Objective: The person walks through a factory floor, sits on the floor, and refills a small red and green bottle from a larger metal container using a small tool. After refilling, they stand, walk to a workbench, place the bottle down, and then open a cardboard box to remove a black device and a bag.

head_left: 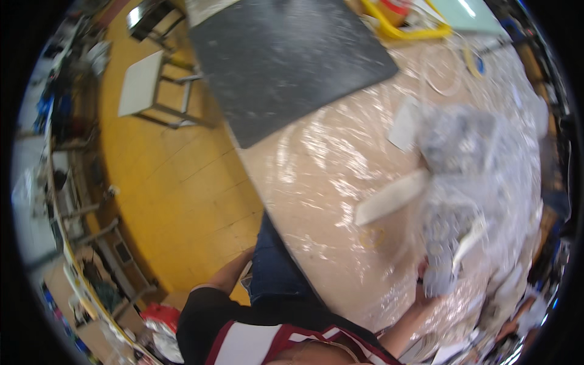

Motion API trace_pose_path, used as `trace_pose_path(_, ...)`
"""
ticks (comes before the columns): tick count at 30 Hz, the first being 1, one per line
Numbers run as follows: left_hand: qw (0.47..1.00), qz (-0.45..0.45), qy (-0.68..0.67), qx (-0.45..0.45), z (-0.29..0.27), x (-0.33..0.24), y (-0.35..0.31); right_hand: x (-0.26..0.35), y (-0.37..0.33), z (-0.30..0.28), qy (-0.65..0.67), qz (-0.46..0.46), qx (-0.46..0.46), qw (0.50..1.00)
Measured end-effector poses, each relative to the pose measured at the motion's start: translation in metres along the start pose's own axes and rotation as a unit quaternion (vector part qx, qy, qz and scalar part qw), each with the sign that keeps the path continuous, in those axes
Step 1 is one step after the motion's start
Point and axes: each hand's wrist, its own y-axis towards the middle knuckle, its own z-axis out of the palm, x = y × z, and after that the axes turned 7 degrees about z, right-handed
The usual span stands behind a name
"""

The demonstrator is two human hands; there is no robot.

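Observation:
My right hand is at the right of the table, its fingers wrapped round the lower end of a clear plastic pack. Round, ring-like shapes show through the pack, too blurred to name. A cream-coloured strip lies against the pack's right side. Down at my left side, my left hand is beside my jeans. Its fingers are hidden, and a small pale object shows just below it. Beyond the right hand, a flat off-white piece rests on the plastic-covered table.
A dark grey mat covers the table's far left part. Clear bags pile up on the right, near a yellow tray and tape rolls. A stool stands on the yellow floor left of the table edge.

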Motion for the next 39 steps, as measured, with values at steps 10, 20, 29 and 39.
trace_pose_path(10,0.981,-0.179,0.060,-0.035,0.021,-0.075,0.000,0.066,-0.046,0.024,0.284,0.108,-0.106,0.947)
trace_pose_path(20,0.977,-0.168,0.125,0.027,-0.051,-0.122,0.061,0.117,-0.039,0.061,0.298,0.172,-0.100,0.934)
trace_pose_path(29,0.978,-0.120,0.163,0.052,-0.083,-0.150,0.102,0.102,-0.061,0.072,0.315,0.128,-0.129,0.932)
trace_pose_path(39,0.970,-0.088,0.228,0.011,-0.123,-0.093,0.115,0.008,-0.079,0.068,0.432,-0.018,-0.150,0.889)
